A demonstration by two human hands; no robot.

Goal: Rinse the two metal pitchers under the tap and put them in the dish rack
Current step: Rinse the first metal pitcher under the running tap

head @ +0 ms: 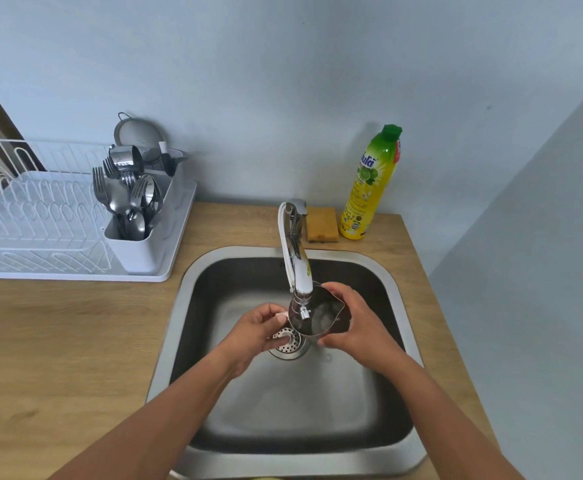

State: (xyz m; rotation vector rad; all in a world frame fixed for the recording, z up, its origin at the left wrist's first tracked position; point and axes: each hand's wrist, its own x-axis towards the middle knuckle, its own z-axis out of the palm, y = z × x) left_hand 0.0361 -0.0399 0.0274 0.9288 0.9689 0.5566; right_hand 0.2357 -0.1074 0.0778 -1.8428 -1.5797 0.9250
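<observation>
1. The metal pitcher (319, 318) is held over the sink (193, 306), directly under the tap (295, 261), with its open mouth turned up toward the spout.
2. The right hand (354, 323) is wrapped around the right side of the pitcher in a closed grip; the wall and rim are pinched between thumb and fingers.
3. The left hand (260, 329) is placed against the pitcher's left side with the fingers curled; whether a firm grip is made there or the side is only steadied cannot be told.
4. The dish rack (41, 216) is set on the bench (58, 341), well apart to the left and further back; the left hand is judged the nearer one for the transfer.
5. What appears to be a second metal pitcher (125, 157) is seen lying tilted at the back of the rack, above the cutlery holder (137, 237).
6. The tap spout is judged the chief obstacle, since the pitcher must be lowered clear of it before being carried left.
7. A sponge (323, 225) and a detergent bottle (369, 185) are stood behind the sink, out of that path.
</observation>
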